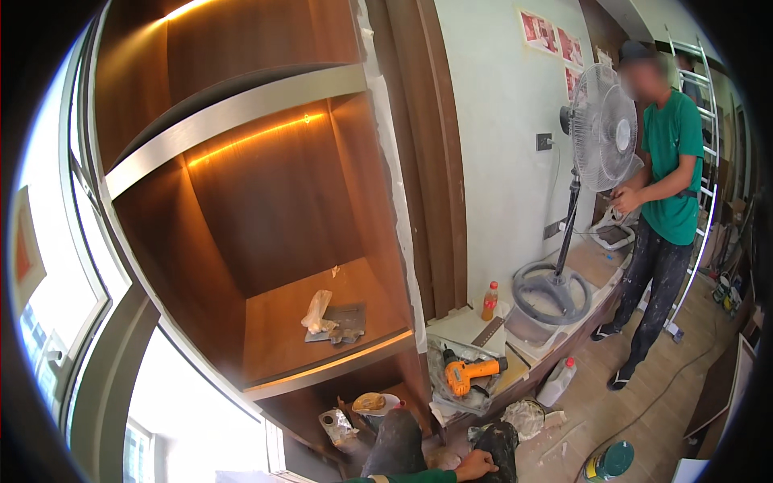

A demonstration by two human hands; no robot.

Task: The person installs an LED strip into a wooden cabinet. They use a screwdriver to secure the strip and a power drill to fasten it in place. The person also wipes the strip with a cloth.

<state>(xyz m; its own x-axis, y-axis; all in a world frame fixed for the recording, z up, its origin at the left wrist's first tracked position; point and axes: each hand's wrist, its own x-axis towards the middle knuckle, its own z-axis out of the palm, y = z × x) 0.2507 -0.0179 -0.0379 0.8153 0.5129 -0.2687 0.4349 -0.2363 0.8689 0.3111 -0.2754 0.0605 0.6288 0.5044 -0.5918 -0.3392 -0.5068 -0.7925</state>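
Note:
My left hand (pixel 476 465) is at the lower edge, at the end of a green-sleeved forearm, resting against my dark, dusty trouser leg (pixel 499 447). Its fingers are curled; what, if anything, they hold is hidden. My right hand is not visible. Near my legs, an orange cordless drill (pixel 471 372) lies on a crumpled clear bag on the low ledge (pixel 447 328). Inside the lit wooden cabinet (pixel 258 201), crumpled tan material (pixel 316 314) lies on a grey plate (pixel 348 326). The lower compartment holds a white container (pixel 385 406) and a metal can (pixel 338 427).
A co-worker (pixel 668 173) in green stands at right, hands at a pedestal fan (pixel 604 129). A ladder (pixel 704 145) leans behind. A red-capped bottle (pixel 489 300), a white jug (pixel 555 381), a cable and a bucket (pixel 612 459) are nearby. Windows (pixel 56 306) border the left.

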